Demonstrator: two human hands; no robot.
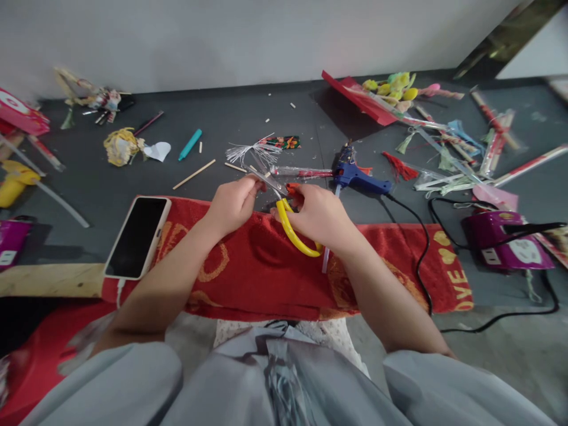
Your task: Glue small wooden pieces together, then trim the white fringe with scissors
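Observation:
My right hand is closed around a pair of scissors with yellow handles; the blades point up and left, toward my other hand. A bit of orange-red material shows at the fingers of the right hand, partly covered by them. My left hand is pinched beside the blade tips, and whatever is between its fingers is too small to name. Just beyond the hands lie a bundle of white strands, a floral-patterned strip and a thin wooden stick. Both hands are above the far edge of a red towel.
A blue glue gun with a black cord lies to the right, near a red tassel. On the left are a phone and a teal marker. A purple box and wrapped sticks occupy the right side.

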